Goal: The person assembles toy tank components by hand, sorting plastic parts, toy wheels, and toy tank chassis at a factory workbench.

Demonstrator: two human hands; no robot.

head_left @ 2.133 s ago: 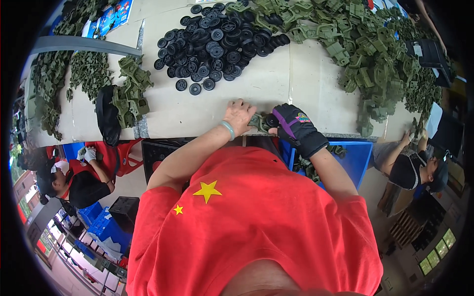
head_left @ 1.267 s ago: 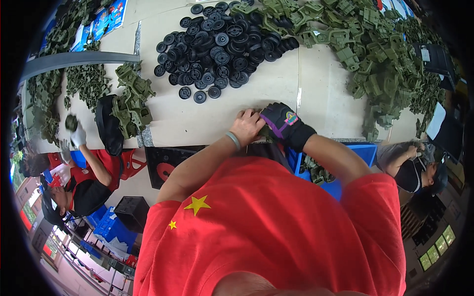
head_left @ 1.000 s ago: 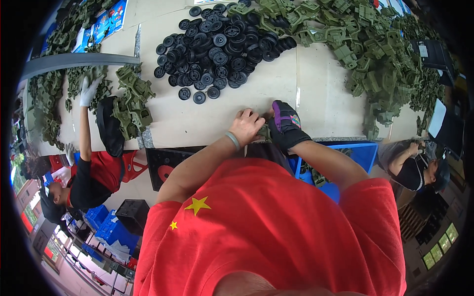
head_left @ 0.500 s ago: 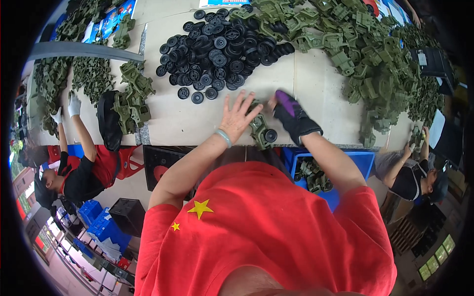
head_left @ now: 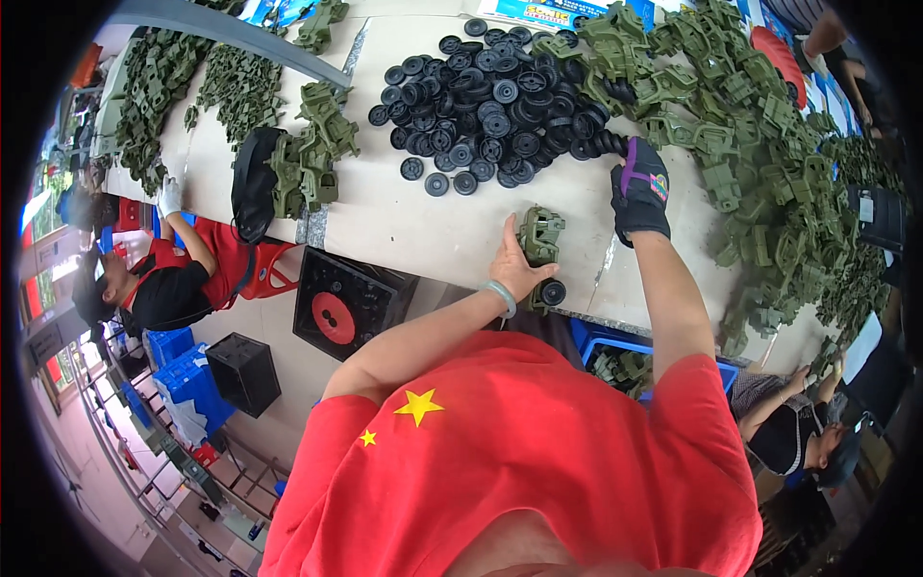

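1. Left grip (head_left: 522,272): thumb and fingers clasp a green toy-vehicle body (head_left: 540,236) near the worktop's (head_left: 452,236) front edge.
2. Right grip (head_left: 638,197), gloved, sits at the loose black wheels (head_left: 495,125) — fingertips hidden, so I can't tell whether it pinches one.
3. Near end: one wheel (head_left: 552,291) looks fitted. Far end: I see none — apparently left to do.
4. The body's underside is hidden from me.

Between left hand (head_left: 524,266) and right hand (head_left: 640,189), tabletop (head_left: 589,221) is left open; beyond, passage is blocked by black toy wheels (head_left: 495,125).
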